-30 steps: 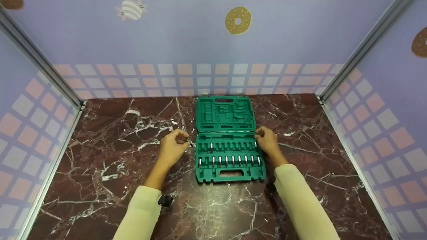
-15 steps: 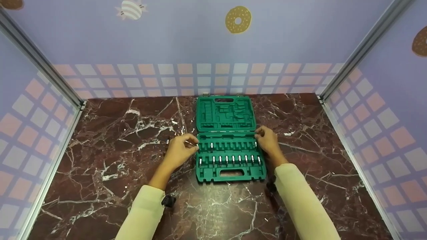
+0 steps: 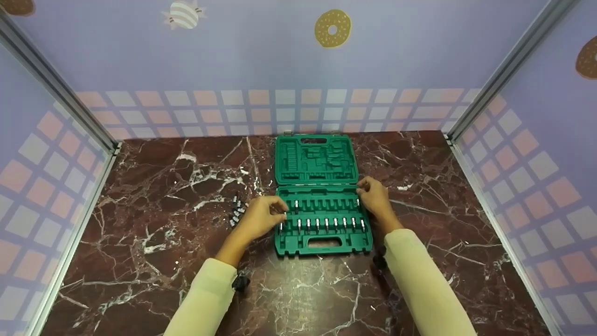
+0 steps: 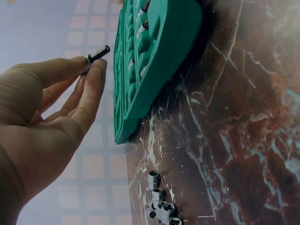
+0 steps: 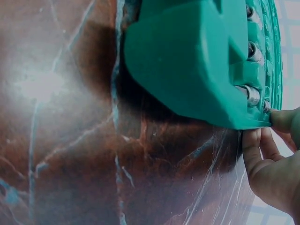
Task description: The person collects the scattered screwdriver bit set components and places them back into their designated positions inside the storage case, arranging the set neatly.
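Between thumb and fingertips my left hand (image 3: pixel 263 217) pinches a bit socket (image 4: pixel 99 54), its dark hex tip pointing out past the fingers. That hand is over the left side of the opened green tool case (image 3: pixel 291 243). At the case's right edge, my right hand (image 3: pixel 374 198) grips the rim, thumb above and fingers along the side in the right wrist view. Several silver bit sockets (image 3: pixel 326 225) sit in the lower row of slots. The upper row holds one socket (image 3: pixel 296 206) near the left and another (image 3: pixel 357 202) beside my right hand.
A small group of loose bit sockets (image 4: pixel 161 206) lies on the dark red marbled table (image 3: pixel 154 280), left of the case. The case's lid (image 3: pixel 317 158) leans back near the tiled-pattern wall (image 3: pixel 326 109). Side walls border the table left and right.
My left hand has moved right and slightly nearer, from beside the case to over its left side, uncovering the loose bit sockets. My right hand stays on the case's edge.
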Tool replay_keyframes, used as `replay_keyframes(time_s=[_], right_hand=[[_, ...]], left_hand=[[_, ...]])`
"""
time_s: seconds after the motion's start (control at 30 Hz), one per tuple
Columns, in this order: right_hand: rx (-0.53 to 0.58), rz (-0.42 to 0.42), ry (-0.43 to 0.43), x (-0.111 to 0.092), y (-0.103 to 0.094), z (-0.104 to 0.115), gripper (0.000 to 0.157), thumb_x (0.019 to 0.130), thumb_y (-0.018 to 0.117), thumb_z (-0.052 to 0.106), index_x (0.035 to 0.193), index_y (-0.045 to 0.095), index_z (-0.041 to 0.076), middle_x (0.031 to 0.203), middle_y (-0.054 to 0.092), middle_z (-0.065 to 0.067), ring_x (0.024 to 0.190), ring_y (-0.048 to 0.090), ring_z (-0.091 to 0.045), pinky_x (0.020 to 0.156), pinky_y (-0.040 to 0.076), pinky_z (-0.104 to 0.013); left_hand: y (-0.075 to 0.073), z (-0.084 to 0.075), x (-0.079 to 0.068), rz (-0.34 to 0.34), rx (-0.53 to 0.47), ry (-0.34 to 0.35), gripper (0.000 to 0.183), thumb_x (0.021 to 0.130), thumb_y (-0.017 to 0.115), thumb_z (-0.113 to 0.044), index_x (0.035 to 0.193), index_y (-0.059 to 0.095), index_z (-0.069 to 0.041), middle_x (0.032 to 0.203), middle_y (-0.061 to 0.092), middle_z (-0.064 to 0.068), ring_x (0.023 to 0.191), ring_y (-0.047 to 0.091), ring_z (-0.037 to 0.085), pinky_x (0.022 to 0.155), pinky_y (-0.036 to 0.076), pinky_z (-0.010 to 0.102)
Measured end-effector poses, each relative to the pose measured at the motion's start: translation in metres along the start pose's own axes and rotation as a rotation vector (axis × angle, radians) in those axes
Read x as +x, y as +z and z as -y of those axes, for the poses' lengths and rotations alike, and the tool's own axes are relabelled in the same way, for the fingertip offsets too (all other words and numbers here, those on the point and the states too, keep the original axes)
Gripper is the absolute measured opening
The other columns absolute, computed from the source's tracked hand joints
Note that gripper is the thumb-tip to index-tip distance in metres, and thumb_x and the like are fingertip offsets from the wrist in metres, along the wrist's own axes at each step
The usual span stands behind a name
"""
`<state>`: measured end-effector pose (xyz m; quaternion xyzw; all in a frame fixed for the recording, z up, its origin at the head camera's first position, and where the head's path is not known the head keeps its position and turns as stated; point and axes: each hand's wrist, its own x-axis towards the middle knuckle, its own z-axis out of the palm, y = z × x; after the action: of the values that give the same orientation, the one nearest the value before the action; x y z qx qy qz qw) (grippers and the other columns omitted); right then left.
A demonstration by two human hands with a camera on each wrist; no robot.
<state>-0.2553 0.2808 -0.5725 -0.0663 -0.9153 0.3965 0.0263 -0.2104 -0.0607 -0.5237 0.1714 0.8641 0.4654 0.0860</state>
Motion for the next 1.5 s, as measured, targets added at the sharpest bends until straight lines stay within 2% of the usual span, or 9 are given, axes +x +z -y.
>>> replay_keyframes(time_s=[0.13, 0.3, 0.57, 0.73, 0.87, 1.03, 1.13, 1.3, 1.5], right_hand=[[-0.004, -0.002, 0.002, 0.001, 0.001, 0.001, 0.015, 0.098, 0.065, 0.006, 0.112, 0.068, 0.000, 0.106, 0.071, -0.025, 0.100, 0.065, -0.042, 0.102, 0.045, -0.061], [-0.005, -0.003, -0.004, 0.000, 0.001, 0.000, 0.015, 0.098, 0.065, 0.005, 0.111, 0.067, -0.001, 0.105, 0.071, -0.025, 0.100, 0.065, -0.043, 0.115, 0.031, -0.067], [-0.001, -0.010, -0.005, -0.001, 0.000, 0.001, 0.014, 0.098, 0.065, 0.007, 0.110, 0.068, 0.000, 0.104, 0.071, -0.024, 0.099, 0.065, -0.042, 0.098, 0.047, -0.060], [0.006, -0.011, -0.001, -0.002, 0.000, 0.002, 0.014, 0.098, 0.065, 0.006, 0.110, 0.068, -0.001, 0.103, 0.071, -0.023, 0.096, 0.065, -0.039, 0.088, 0.052, -0.055], [0.005, -0.015, -0.004, -0.002, 0.000, 0.001, 0.014, 0.098, 0.065, 0.005, 0.110, 0.068, -0.001, 0.103, 0.070, -0.024, 0.095, 0.064, -0.040, 0.089, 0.051, -0.056], [0.004, -0.028, -0.021, -0.001, 0.000, 0.001, 0.014, 0.097, 0.065, 0.004, 0.110, 0.068, -0.002, 0.102, 0.070, -0.026, 0.096, 0.064, -0.043, 0.098, 0.046, -0.061], [0.006, -0.034, -0.019, -0.001, 0.001, 0.001, 0.014, 0.097, 0.066, 0.004, 0.109, 0.069, -0.001, 0.101, 0.070, -0.025, 0.095, 0.064, -0.042, 0.095, 0.047, -0.060], [0.001, -0.033, -0.006, -0.001, 0.002, 0.000, 0.014, 0.097, 0.065, 0.005, 0.109, 0.069, -0.001, 0.098, 0.070, -0.023, 0.090, 0.064, -0.039, 0.084, 0.052, -0.054], [0.002, -0.034, -0.014, -0.001, 0.002, -0.001, 0.014, 0.097, 0.066, 0.004, 0.109, 0.069, -0.001, 0.098, 0.070, -0.023, 0.089, 0.064, -0.038, 0.082, 0.052, -0.054]], left_hand=[[0.005, -0.001, 0.002, 0.026, 0.038, 0.003, 0.011, 0.086, 0.078, 0.002, 0.097, 0.075, 0.000, 0.089, 0.076, 0.008, 0.080, 0.071, 0.020, 0.074, 0.060, 0.037], [0.012, 0.000, 0.005, 0.068, 0.082, -0.026, 0.009, 0.086, 0.078, 0.002, 0.095, 0.076, 0.000, 0.087, 0.075, 0.008, 0.079, 0.070, 0.019, 0.073, 0.060, 0.036], [0.018, 0.000, 0.009, 0.093, 0.159, -0.038, 0.005, 0.087, 0.079, 0.000, 0.092, 0.078, -0.002, 0.085, 0.076, 0.008, 0.077, 0.068, 0.018, 0.070, 0.059, 0.035], [0.022, 0.003, 0.010, 0.092, 0.171, -0.019, 0.004, 0.087, 0.079, 0.001, 0.089, 0.078, -0.003, 0.083, 0.075, 0.008, 0.074, 0.068, 0.018, 0.068, 0.059, 0.034], [0.025, 0.004, 0.011, 0.085, 0.184, 0.019, 0.005, 0.085, 0.079, 0.003, 0.087, 0.077, -0.001, 0.082, 0.075, 0.010, 0.073, 0.067, 0.019, 0.068, 0.058, 0.035], [0.026, 0.006, 0.011, 0.078, 0.208, 0.046, 0.007, 0.085, 0.078, 0.003, 0.084, 0.076, -0.003, 0.082, 0.075, 0.010, 0.076, 0.068, 0.021, 0.069, 0.059, 0.035], [0.027, 0.007, 0.011, 0.070, 0.229, 0.049, 0.007, 0.085, 0.078, 0.003, 0.083, 0.076, -0.004, 0.083, 0.073, 0.009, 0.078, 0.068, 0.022, 0.071, 0.059, 0.036], [0.028, 0.009, 0.012, 0.051, 0.240, 0.020, 0.006, 0.084, 0.081, -0.001, 0.088, 0.078, -0.005, 0.088, 0.066, 0.009, 0.084, 0.064, 0.024, 0.078, 0.057, 0.039], [0.028, 0.011, 0.013, 0.033, 0.231, -0.022, 0.017, 0.083, 0.083, -0.003, 0.099, 0.079, -0.004, 0.098, 0.066, 0.008, 0.098, 0.063, 0.028, 0.091, 0.054, 0.044]])
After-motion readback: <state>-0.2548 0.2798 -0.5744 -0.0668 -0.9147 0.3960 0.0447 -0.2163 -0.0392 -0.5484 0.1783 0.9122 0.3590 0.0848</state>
